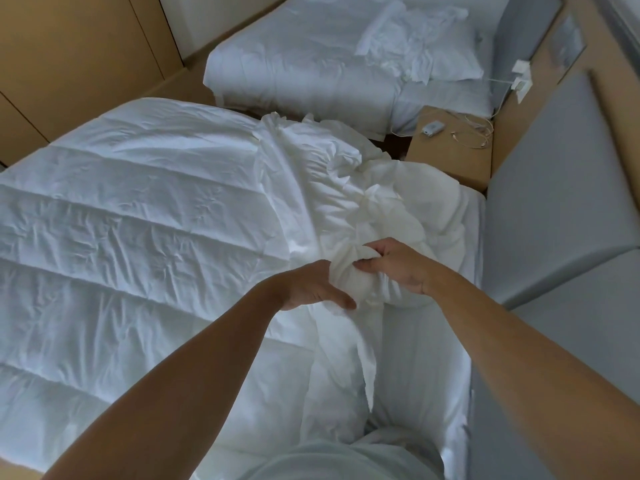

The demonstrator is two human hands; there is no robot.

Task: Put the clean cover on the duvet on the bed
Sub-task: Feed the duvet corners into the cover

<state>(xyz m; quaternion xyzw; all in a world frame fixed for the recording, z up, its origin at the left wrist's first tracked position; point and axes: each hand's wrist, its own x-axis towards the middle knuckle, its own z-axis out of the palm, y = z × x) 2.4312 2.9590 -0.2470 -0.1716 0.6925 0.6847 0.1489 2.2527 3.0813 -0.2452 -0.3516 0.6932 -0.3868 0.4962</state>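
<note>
Head view: both hands on cover

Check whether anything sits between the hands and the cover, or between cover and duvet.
Nothing visible does. The left hand and right hand already hold the bunched cover, which lies against the quilted duvet on the bed.

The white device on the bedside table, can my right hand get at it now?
Probably not: the right hand grips the bunched cover, and the white device lies well beyond it.
</note>
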